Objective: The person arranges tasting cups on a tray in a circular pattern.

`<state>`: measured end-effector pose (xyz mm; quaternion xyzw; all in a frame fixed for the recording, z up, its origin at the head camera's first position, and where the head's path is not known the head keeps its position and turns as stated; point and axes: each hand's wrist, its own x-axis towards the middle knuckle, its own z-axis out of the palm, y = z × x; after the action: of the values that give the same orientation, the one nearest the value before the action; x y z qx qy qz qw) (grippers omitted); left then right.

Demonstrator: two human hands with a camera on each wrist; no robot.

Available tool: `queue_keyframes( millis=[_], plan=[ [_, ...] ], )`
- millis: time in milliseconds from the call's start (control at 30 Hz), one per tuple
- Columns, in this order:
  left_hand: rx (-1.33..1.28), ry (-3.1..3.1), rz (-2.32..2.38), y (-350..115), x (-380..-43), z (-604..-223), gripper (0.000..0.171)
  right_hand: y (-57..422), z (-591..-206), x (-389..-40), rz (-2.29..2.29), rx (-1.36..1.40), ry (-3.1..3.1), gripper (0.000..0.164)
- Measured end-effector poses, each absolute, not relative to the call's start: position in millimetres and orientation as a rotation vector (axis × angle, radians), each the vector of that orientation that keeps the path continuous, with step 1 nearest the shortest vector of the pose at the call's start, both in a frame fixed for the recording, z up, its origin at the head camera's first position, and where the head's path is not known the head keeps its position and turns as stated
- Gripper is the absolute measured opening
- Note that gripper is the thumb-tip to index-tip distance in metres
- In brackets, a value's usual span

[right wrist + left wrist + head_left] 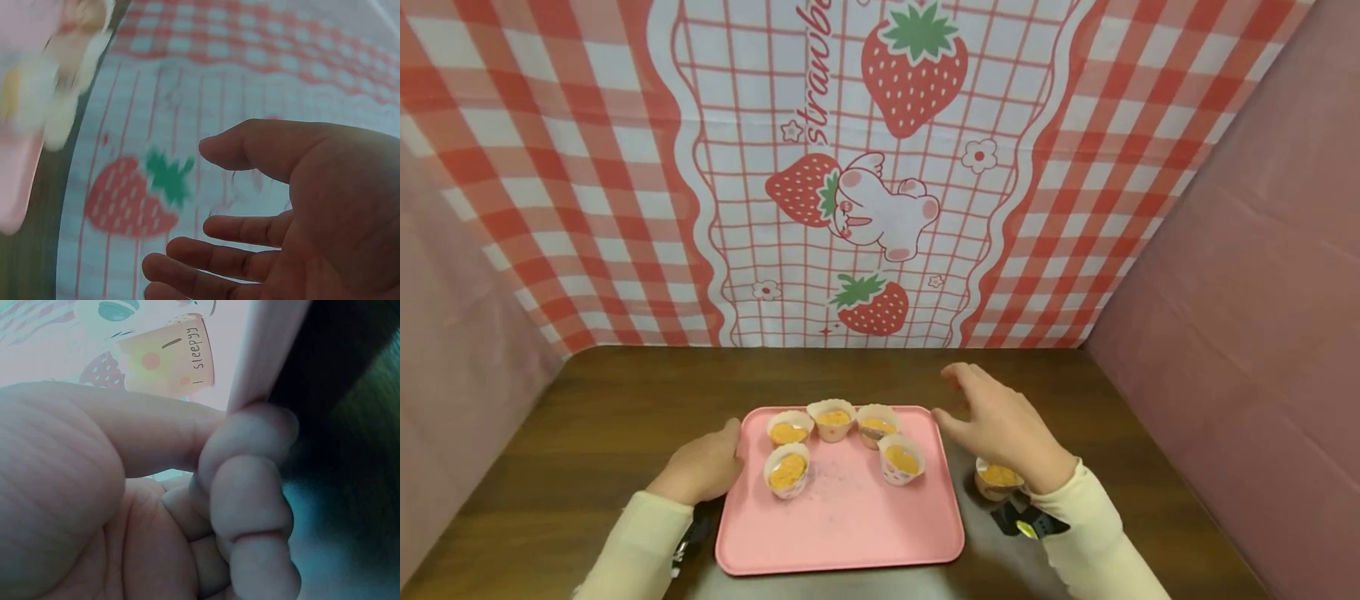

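At the left edge of the pink tray [842,529], my left hand [703,462] grips the rim; in the left wrist view the thumb and curled fingers [250,494] close on it. Several paper cups with orange-yellow filling stand on the tray, among them a near-left cup [787,472] and a near-right cup [901,460]. My right hand [1007,425] is raised just beyond the tray's right edge, holding nothing, its thumb and fingers apart. Below its wrist, another filled paper cup [997,477] sits on the table, partly hidden.
The dark wooden table [647,383] runs back to a strawberry-print checked cloth [880,208] hung as a backdrop. Plain pinkish panels [1240,292] stand at both sides. Dark straps [1030,523] with devices are on the wrists.
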<state>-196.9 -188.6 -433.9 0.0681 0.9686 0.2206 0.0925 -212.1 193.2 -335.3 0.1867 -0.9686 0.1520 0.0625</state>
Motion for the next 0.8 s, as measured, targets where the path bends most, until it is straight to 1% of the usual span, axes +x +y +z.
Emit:
queue_keyframes(
  millis=[300,500,600,800],
  plan=[
    [0.218,2.853,0.678,-189.5,-197.8,-434.0,0.045,246.0,-324.9,-234.9,0.260,0.450,-3.120,0.054],
    [0.201,2.835,0.695,-191.6,-195.9,-434.5,0.045,271.5,-324.8,-246.1,0.102,0.545,-3.276,0.054],
    [0.203,2.837,0.691,-192.0,-195.9,-434.2,0.046,280.7,-326.5,-250.1,0.112,0.555,-3.417,0.061],
    [0.190,2.821,0.692,-191.7,-197.8,-434.7,0.044,286.2,-335.1,-244.4,0.454,0.326,-3.728,0.084]
  ],
)
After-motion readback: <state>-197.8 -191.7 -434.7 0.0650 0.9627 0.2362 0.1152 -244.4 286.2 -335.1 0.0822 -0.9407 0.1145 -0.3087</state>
